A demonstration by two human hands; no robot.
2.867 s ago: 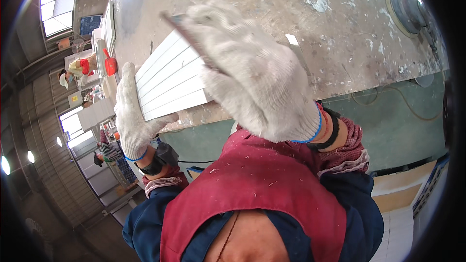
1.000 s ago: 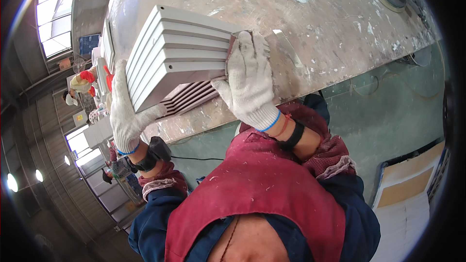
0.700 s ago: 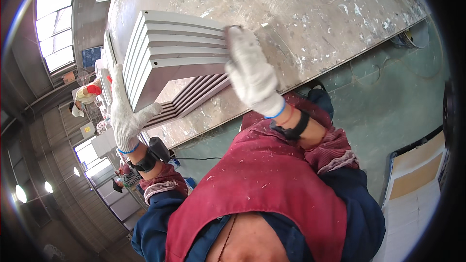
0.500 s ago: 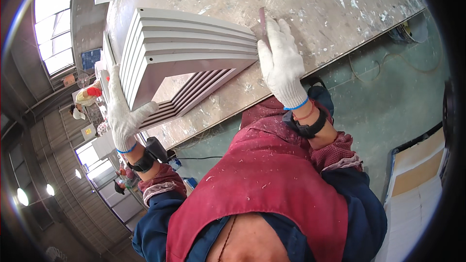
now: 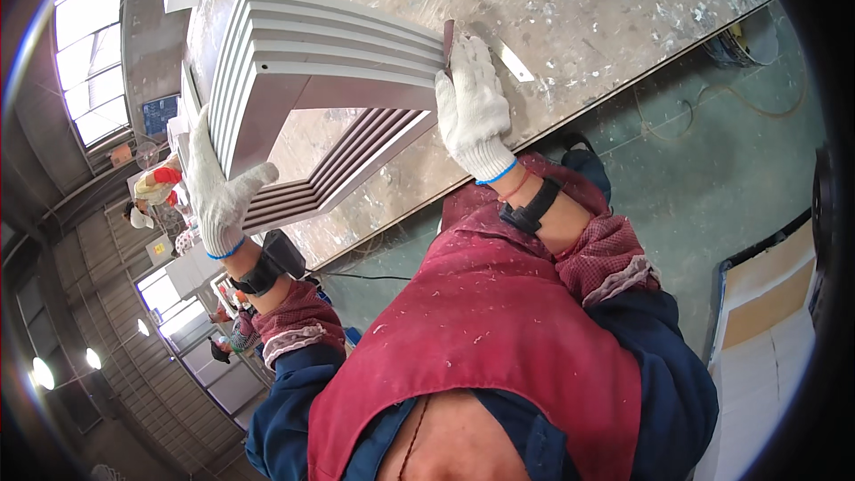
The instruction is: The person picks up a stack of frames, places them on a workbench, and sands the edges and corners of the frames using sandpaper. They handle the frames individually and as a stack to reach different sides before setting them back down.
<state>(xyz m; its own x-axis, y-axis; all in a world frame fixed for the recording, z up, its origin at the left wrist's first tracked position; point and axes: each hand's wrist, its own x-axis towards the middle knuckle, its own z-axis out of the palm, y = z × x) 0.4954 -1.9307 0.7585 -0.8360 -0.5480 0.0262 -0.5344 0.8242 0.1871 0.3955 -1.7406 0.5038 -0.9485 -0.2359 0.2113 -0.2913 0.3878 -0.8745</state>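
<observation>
A stack of pale grey, grooved rectangular frames (image 5: 334,44) stands on edge on the worktable, with an open middle. My left hand (image 5: 218,187), in a white knit glove, lies along the stack's left end, fingers stretched and thumb spread inward. My right hand (image 5: 474,107), gloved too, is at the stack's right end. Between its thumb and fingers is a thin brown strip that looks like sandpaper (image 5: 449,43), up against the frame ends. Just right of that hand, a pale flat strip (image 5: 515,62) lies on the table.
The stained worktable (image 5: 597,36) has its near edge running up to the right. A bucket (image 5: 744,43) stands below that edge, with a hose on the green floor (image 5: 704,160). A lined box (image 5: 766,338) is at the lower right. Other people work at the far left.
My right hand has moved left with the brown strip, uncovering the pale flat strip. The stack appears shifted slightly left and up in the picture. My left hand stays at its end.
</observation>
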